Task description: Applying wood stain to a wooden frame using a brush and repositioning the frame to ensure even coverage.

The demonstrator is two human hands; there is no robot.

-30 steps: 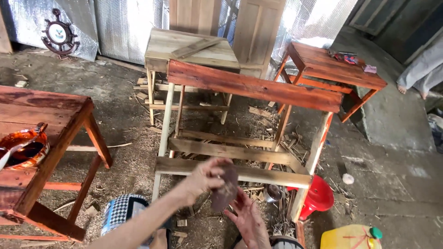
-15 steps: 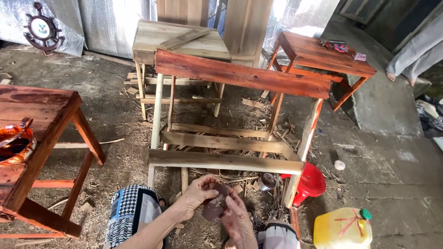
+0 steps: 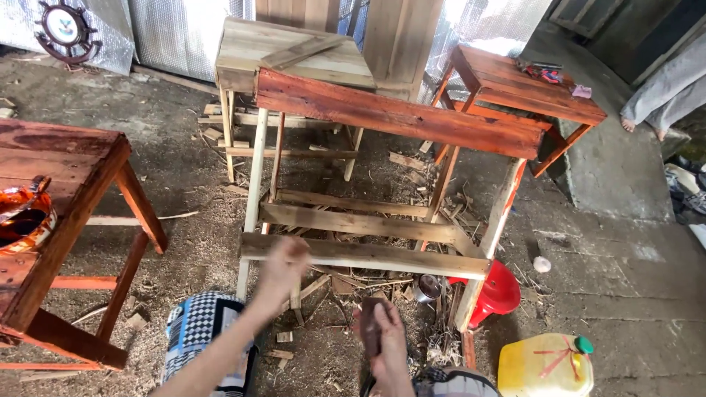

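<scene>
Below bench rail [image 3: 368, 254], L hand [image 3: 283, 266] raised, R hand [image 3: 386, 340] gripping brown pad [image 3: 370, 326].

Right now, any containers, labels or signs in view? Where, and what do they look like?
Yellow jerrycan: bottom right on the floor, boxy, green cap, red tape crossed on its side.
Red plastic container: floor, by the half-stained table's front right leg.
Ship's-wheel wall ornament: top left, round, dark spokes, pale centre.
No screens or readable labels.
</scene>
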